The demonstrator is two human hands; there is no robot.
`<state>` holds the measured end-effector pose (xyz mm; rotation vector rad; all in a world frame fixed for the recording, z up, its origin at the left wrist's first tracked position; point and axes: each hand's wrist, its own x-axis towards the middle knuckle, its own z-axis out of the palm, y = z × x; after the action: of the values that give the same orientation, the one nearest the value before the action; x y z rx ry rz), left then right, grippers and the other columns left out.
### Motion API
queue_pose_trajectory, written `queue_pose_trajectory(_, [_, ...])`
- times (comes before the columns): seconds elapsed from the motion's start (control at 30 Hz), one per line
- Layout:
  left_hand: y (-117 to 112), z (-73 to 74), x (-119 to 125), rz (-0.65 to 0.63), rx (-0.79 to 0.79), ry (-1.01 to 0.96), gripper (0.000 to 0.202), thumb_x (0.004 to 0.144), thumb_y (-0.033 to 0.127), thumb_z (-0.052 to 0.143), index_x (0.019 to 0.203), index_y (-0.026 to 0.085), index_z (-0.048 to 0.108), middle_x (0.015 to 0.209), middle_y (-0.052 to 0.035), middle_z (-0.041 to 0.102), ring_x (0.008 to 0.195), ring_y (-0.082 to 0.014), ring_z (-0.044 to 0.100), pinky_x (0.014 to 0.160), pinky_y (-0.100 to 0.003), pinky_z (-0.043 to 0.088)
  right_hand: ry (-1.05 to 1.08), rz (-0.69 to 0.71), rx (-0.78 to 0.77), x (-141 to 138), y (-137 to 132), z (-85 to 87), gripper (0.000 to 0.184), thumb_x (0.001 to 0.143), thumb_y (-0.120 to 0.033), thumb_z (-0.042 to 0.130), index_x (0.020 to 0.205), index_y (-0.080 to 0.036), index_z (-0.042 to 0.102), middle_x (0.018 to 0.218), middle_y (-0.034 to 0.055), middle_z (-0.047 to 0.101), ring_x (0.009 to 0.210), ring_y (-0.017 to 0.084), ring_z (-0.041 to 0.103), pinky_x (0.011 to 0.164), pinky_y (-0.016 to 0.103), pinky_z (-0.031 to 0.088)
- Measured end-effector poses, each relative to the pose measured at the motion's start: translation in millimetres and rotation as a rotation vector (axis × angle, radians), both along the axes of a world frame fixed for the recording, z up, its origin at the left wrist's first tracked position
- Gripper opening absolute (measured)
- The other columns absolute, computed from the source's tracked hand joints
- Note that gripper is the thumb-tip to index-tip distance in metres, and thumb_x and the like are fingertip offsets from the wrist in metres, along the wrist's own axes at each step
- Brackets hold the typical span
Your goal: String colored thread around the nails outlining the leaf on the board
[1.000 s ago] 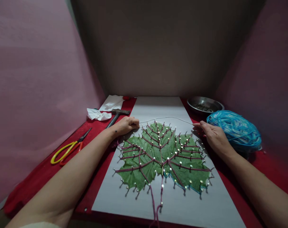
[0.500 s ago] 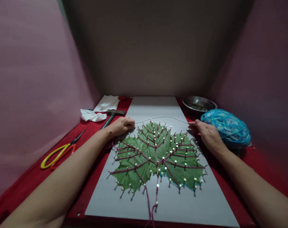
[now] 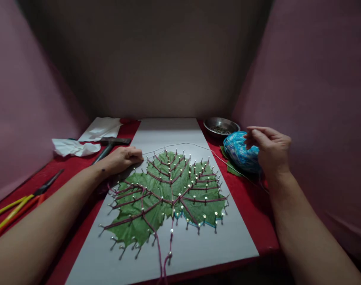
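Observation:
A green leaf (image 3: 156, 190) lies on a white board (image 3: 222, 247), ringed and crossed by several upright nails. Dark red yarn (image 3: 158, 245) runs along its veins; blue yarn (image 3: 193, 225) follows part of its lower right edge. My left hand (image 3: 129, 156) is closed at the board's left side, on the end of a thin pale strand of yarn (image 3: 184, 143). That strand arcs over the leaf's tip and down to the right. My right hand (image 3: 271, 148) is raised beside a blue yarn ball (image 3: 241, 152), fingers curled together; what they pinch is hidden.
A metal bowl (image 3: 222, 126) of nails stands at the back right. On the left lie a hammer (image 3: 115, 141), crumpled white tissue (image 3: 76, 147), white paper (image 3: 101, 127) and yellow-and-red-handled scissors (image 3: 22, 204). Red cloth (image 3: 248, 221) covers the table; walls rise on both sides.
My right hand has moved up and away from the board's right edge to beside the yarn ball. My left hand stays closed at the left. The view has turned to the right.

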<state>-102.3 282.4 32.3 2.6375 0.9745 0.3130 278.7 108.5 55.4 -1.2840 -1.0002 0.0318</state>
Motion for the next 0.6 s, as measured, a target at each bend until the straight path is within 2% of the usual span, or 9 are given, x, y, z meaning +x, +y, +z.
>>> queue_pose_trajectory(0.1, [1.4, 0.5, -0.4, -0.006, -0.017, 0.004, 0.031, 0.080, 0.040, 0.047, 0.074, 0.014, 0.063, 0.078, -0.0036, 0.060, 0.074, -0.0140, 0.052, 0.070, -0.022, 0.038, -0.352, -0.007, -0.478, -11.6, 3.0, -4.2, 0.021, 0.080, -0.024, 0.054, 0.093, -0.016, 0.069, 0.072, 0.0033, 0.067, 0.060, 0.015, 0.060, 0.059, 0.028, 0.048])
queue_pose_trajectory(0.17, [2.6, 0.9, -0.6, -0.004, -0.020, 0.017, 0.032, 0.081, 0.041, 0.046, 0.073, 0.014, 0.062, 0.078, -0.0036, 0.059, 0.074, -0.0141, 0.052, 0.070, -0.023, 0.038, -0.731, -0.058, -0.821, -23.3, 8.1, -11.3, 0.025, 0.084, -0.017, 0.048, 0.098, -0.016, 0.068, 0.092, 0.0081, 0.069, 0.086, 0.018, 0.064, 0.078, 0.029, 0.048])
queue_pose_trajectory(0.2, [3.1, 0.9, -0.6, -0.001, -0.022, 0.026, 0.032, 0.081, 0.041, 0.046, 0.074, 0.014, 0.062, 0.079, -0.0035, 0.059, 0.075, -0.0140, 0.052, 0.070, -0.022, 0.037, -0.784, -0.060, -0.898, -29.3, 11.1, -16.0, 0.025, 0.082, -0.013, 0.047, 0.094, -0.014, 0.069, 0.098, 0.0116, 0.067, 0.093, 0.021, 0.063, 0.083, 0.031, 0.046])
queue_pose_trajectory(0.3, [4.7, 0.1, -0.8, 0.015, -0.017, 0.056, 0.031, 0.082, 0.041, 0.047, 0.073, 0.014, 0.060, 0.078, -0.0022, 0.058, 0.074, -0.0129, 0.049, 0.070, -0.022, 0.036, -0.807, -0.092, -1.025, -43.3, 19.9, -30.3, 0.027, 0.080, -0.007, 0.044, 0.093, -0.008, 0.068, 0.106, 0.0204, 0.062, 0.091, 0.028, 0.064, 0.077, 0.037, 0.048])
queue_pose_trajectory(0.4, [6.9, -2.0, -2.1, 0.007, -0.021, 0.062, 0.033, 0.083, 0.043, 0.046, 0.073, 0.015, 0.058, 0.077, -0.0007, 0.056, 0.073, -0.0124, 0.048, 0.069, -0.021, 0.035, -0.766, -0.135, -1.094, -49.9, 23.9, -37.8, 0.033, 0.082, -0.003, 0.036, 0.097, -0.007, 0.066, 0.109, 0.0223, 0.059, 0.089, 0.028, 0.065, 0.074, 0.038, 0.049])
queue_pose_trajectory(0.5, [10.4, -4.3, -4.5, -0.006, -0.009, 0.077, 0.035, 0.083, 0.045, 0.043, 0.070, 0.016, 0.056, 0.073, -0.0001, 0.054, 0.070, -0.0125, 0.047, 0.067, -0.022, 0.035, -0.698, -0.156, -1.094, -52.9, 22.1, -36.2, 0.034, 0.083, -0.002, 0.034, 0.101, -0.006, 0.062, 0.109, 0.0234, 0.059, 0.091, 0.029, 0.065, 0.075, 0.039, 0.048])
queue_pose_trajectory(0.6, [13.3, -6.0, -6.4, -0.020, -0.001, 0.086, 0.037, 0.084, 0.046, 0.040, 0.068, 0.016, 0.054, 0.072, -0.0008, 0.052, 0.069, -0.0128, 0.047, 0.066, -0.023, 0.035, -0.611, -0.169, -1.030, -53.1, 19.0, -31.3, 0.033, 0.083, -0.003, 0.033, 0.107, -0.005, 0.057, 0.105, 0.0241, 0.060, 0.093, 0.031, 0.063, 0.077, 0.042, 0.046])
